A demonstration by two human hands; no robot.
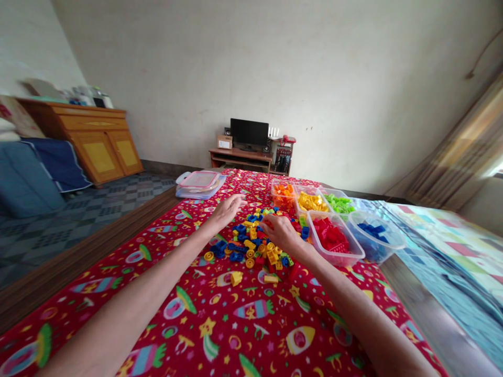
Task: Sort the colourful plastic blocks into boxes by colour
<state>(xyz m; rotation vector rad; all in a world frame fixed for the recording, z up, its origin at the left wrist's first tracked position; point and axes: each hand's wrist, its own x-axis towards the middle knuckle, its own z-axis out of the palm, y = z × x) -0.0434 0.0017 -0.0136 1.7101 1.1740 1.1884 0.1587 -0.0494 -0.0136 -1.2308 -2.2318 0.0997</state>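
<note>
A loose pile of toy building blocks point(249, 244) in yellow, blue, red and green lies in the middle of the patterned red cloth. Just beyond its left edge, my left hand point(228, 209) hovers with fingers stretched out and nothing in it. Over the right part of the pile, the fingers of my right hand point(282, 233) are curled round what looks like an orange-red building block point(269, 223), mostly hidden by them. Nearest to that hand stands a clear plastic box of red blocks point(356, 255). Two stray yellow blocks point(236, 278) lie in front of the pile.
Behind the red box are clear boxes of orange point(283, 201), yellow point(312, 202) and green blocks point(338, 204). A round tub point(396, 242) holds blue blocks at the right. Stacked lids point(199, 180) lie at the far left. A bed point(451, 251) adjoins the table's right side.
</note>
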